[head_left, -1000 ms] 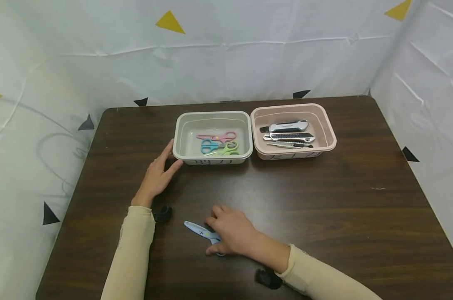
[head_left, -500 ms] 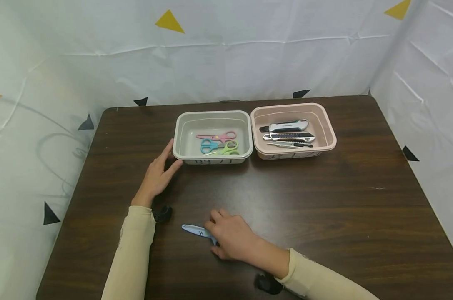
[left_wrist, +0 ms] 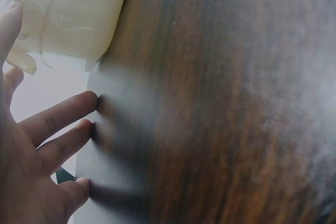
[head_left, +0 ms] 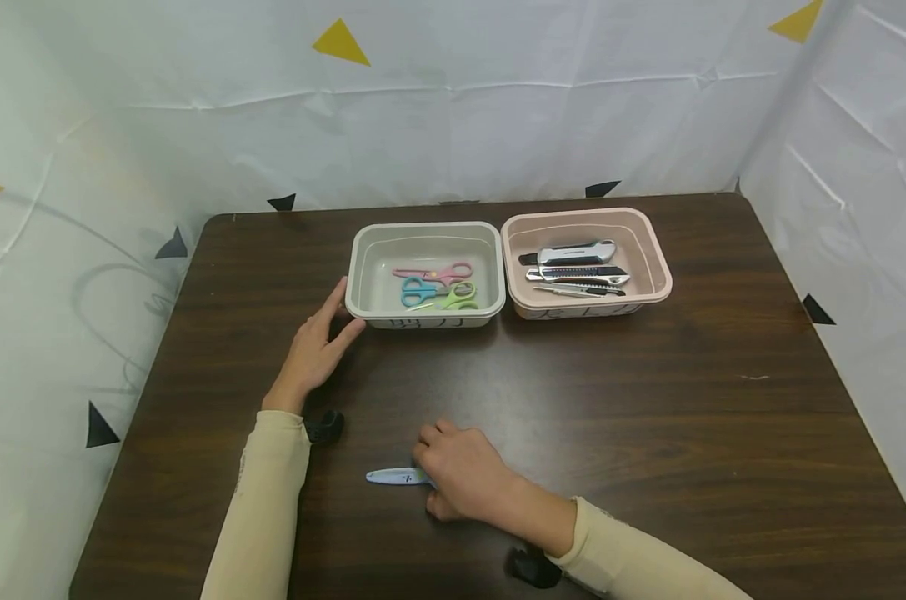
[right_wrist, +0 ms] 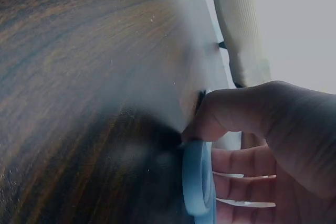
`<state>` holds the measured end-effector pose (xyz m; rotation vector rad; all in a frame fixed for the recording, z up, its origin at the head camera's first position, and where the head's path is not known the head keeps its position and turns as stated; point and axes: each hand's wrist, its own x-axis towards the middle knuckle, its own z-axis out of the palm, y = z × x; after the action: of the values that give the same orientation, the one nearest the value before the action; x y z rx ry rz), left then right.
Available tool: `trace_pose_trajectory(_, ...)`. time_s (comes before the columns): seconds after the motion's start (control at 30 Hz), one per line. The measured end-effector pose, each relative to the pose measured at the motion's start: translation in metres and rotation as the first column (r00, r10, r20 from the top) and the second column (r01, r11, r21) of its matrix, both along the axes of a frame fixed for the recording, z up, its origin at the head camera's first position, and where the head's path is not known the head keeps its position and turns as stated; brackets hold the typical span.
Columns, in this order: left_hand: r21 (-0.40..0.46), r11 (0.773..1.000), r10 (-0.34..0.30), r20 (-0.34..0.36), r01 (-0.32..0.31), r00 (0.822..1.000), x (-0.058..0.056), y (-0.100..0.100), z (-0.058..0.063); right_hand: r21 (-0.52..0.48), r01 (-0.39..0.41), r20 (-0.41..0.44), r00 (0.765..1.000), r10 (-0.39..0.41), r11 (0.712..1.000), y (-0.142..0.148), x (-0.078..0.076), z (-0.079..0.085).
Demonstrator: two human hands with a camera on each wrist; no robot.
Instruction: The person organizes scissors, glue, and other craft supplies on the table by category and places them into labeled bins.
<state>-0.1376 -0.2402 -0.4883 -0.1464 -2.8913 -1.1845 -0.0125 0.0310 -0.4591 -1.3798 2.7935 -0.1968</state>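
Note:
My right hand (head_left: 463, 471) pinches a pair of light blue scissors (head_left: 397, 477) low over the table's near middle. The blade end points left, while the palm covers the handles from above. In the right wrist view a blue handle loop (right_wrist: 197, 179) shows between thumb and fingers. My left hand (head_left: 316, 350) lies at the left side of the grey-white bin (head_left: 358, 250), thumb and fingertips spread at its near left corner. The left wrist view shows straight fingers on the table beside the bin's labelled wall (left_wrist: 73, 19).
Inside the grey-white bin lie pink scissors (head_left: 445, 273), blue scissors (head_left: 418, 290) and green scissors (head_left: 460, 293). Against its right side stands a pink bin (head_left: 655, 258) with several utility knives (head_left: 578, 273). White sheeting (head_left: 453, 150) surrounds the brown table (head_left: 685, 417).
The scissors' blade end has swung toward the near edge, from slanting to nearly level across the view. My right fingers have closed in over the handles. The left hand has stayed put.

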Motion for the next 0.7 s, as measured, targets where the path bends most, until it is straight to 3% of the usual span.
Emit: trace_pose_trajectory(0.7, 0.006, 1.000, -0.002, 0.009, 0.002, 1.000, 0.0008, 0.0005, 0.0019, 0.032, -0.018, 0.050, 0.999, 0.016, 0.999, 0.0046, -0.0031, 0.0074)
